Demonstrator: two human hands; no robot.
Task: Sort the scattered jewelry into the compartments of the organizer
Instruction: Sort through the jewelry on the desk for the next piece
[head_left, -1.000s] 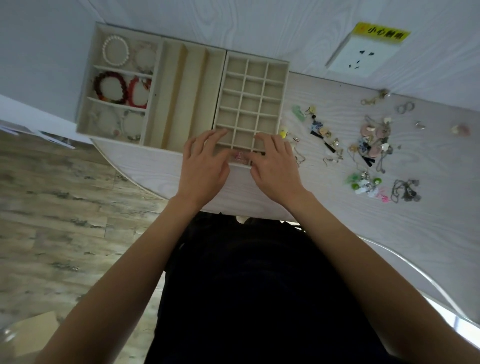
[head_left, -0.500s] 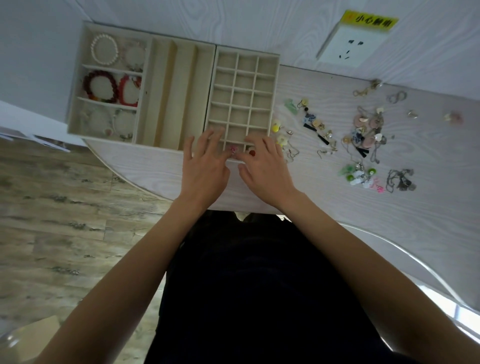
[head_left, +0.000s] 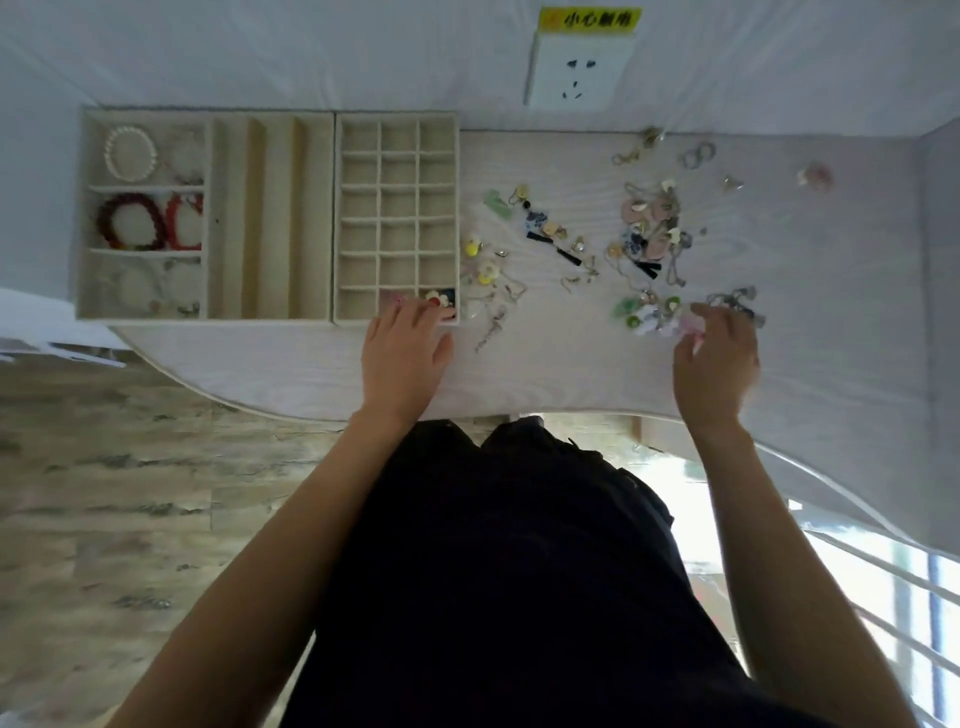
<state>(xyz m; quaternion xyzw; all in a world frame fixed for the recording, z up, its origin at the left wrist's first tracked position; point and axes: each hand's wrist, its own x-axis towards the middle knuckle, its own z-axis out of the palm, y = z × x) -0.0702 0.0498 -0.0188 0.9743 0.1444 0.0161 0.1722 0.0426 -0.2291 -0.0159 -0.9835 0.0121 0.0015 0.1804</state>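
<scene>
Your right hand (head_left: 714, 358) has left the organizer (head_left: 397, 221) and is now pinching a pink piece (head_left: 693, 325) from the near pile; your left hand (head_left: 405, 348) is resting, fingers relaxed, on the near-right compartment.

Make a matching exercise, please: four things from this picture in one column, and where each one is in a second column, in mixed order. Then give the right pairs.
Things:
1. white bead bracelet
2. dark red bracelet
3. wall socket
4. right hand

Places:
A. on the wall above the table
B. at the near edge of the loose jewelry pile, right of the trays
C. far left compartment of the left tray
D. middle left compartment of the left tray

Pairs: 1-C, 2-D, 3-A, 4-B
</scene>
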